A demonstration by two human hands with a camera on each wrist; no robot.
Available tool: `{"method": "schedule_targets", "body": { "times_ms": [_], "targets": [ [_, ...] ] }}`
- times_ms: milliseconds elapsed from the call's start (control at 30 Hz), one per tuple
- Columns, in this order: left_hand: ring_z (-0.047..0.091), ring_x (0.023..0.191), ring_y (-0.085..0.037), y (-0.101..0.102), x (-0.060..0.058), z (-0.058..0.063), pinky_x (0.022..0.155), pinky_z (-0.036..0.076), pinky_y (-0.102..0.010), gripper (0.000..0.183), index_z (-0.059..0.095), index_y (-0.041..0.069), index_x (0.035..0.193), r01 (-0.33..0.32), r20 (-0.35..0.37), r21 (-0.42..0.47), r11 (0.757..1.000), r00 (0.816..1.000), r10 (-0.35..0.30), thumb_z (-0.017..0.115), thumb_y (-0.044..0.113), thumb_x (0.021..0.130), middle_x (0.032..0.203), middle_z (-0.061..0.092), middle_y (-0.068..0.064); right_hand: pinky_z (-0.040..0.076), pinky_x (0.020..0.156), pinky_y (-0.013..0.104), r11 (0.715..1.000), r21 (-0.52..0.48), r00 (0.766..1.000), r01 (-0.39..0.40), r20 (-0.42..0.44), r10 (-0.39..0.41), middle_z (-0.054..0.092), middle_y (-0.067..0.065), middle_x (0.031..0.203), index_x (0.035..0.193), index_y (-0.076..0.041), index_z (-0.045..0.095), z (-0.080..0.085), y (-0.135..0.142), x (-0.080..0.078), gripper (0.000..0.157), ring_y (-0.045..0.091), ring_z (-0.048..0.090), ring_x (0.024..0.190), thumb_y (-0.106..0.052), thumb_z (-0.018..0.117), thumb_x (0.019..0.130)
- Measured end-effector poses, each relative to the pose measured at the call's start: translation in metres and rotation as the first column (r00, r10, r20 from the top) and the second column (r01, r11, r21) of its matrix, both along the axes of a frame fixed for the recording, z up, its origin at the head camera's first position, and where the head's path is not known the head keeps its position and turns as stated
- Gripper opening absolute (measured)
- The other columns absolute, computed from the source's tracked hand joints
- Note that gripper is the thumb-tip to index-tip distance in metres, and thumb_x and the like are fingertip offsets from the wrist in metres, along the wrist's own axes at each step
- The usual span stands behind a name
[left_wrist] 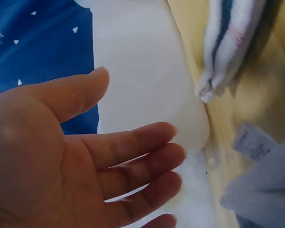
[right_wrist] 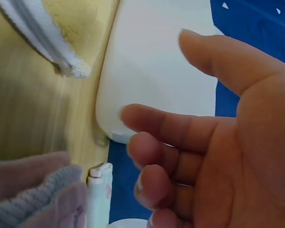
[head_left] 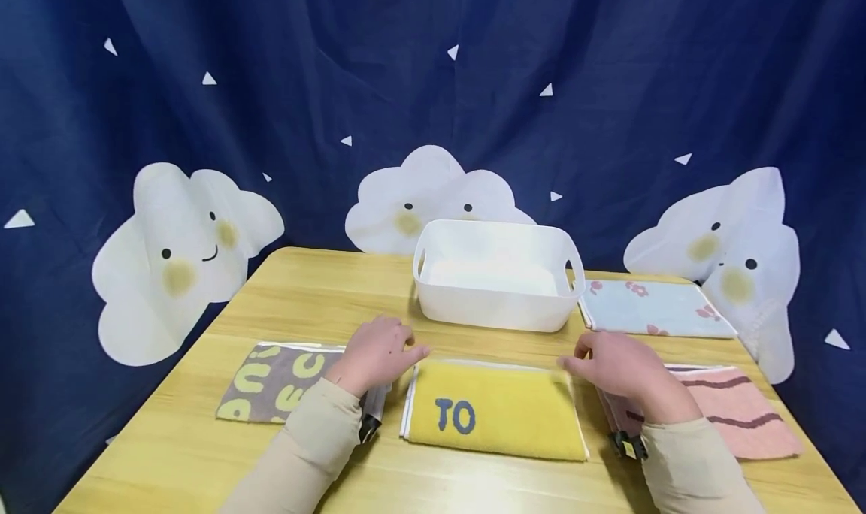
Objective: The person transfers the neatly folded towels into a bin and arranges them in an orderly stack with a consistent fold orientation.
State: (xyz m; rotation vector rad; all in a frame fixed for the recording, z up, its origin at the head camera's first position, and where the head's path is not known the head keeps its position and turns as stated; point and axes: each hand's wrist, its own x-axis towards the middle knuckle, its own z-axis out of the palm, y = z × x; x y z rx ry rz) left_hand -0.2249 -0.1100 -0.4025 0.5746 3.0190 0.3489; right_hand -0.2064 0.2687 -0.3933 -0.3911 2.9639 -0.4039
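A folded yellow towel (head_left: 497, 416) marked "TO" lies on the table between the two hands. My left hand (head_left: 380, 355) hovers by its far left corner, and in the left wrist view its fingers (left_wrist: 147, 164) are spread, holding nothing. Near the far right corner is my right hand (head_left: 619, 367); the right wrist view shows its fingers (right_wrist: 173, 123) loosely bent with nothing in them. Partly under the left arm is a folded grey-purple towel (head_left: 260, 386) with yellow-green letters. A pink towel (head_left: 758, 416) with dark wavy stripes lies partly behind the right arm.
Behind the yellow towel stands a white plastic basket (head_left: 497, 309) with cut-out handles. To its right, a folded pale blue towel (head_left: 649, 311) with pink flowers lies by the table's edge. A dark blue curtain (head_left: 433, 71) with clouds hangs behind the wooden table (head_left: 325, 288).
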Motion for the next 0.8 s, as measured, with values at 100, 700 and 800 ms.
{"method": "schedule_targets", "body": {
  "times_ms": [100, 700, 800],
  "targets": [
    [0.060, 0.084, -0.022, -0.003, 0.000, -0.002, 0.076, 0.049, -0.042, 0.040, 0.073, 0.014, 0.091, 0.012, 0.032, -0.023, 1.000, 0.999, -0.011, 0.062, 0.053, 0.096, 0.088, 0.065, 0.000, 0.045, 0.062, 0.039, 1.000, 0.000, 0.998, -0.013, 0.053, 0.013, 0.063, -0.004, 0.078, 0.086, -0.018, 0.067, 0.000, -0.002, 0.001, 0.038, 0.015, 0.054, 0.068, -0.057, 0.069, 0.089],
    [0.042, 0.050, -0.015, 0.005, 0.009, -0.019, 0.069, 0.044, -0.042, 0.051, 0.047, 0.019, 0.051, 0.060, 0.129, -0.047, 0.997, 0.990, -0.053, 0.082, 0.046, 0.077, 0.049, 0.037, 0.007, 0.037, 0.056, 0.034, 0.999, 0.048, 0.984, -0.014, 0.177, 0.005, 0.050, -0.003, 0.062, 0.071, -0.015, 0.059, -0.025, -0.024, 0.008, 0.040, 0.015, 0.045, 0.057, -0.049, 0.079, 0.082],
    [0.040, 0.049, -0.014, 0.007, 0.009, -0.019, 0.060, 0.044, -0.037, 0.050, 0.047, 0.019, 0.053, 0.069, 0.136, -0.040, 0.997, 0.989, -0.063, 0.082, 0.043, 0.079, 0.051, 0.036, 0.006, 0.034, 0.054, 0.033, 0.999, 0.028, 0.985, -0.021, 0.174, 0.016, 0.042, -0.005, 0.058, 0.065, -0.015, 0.056, -0.026, -0.026, 0.009, 0.040, 0.014, 0.040, 0.054, -0.042, 0.079, 0.084]
  ]
}}
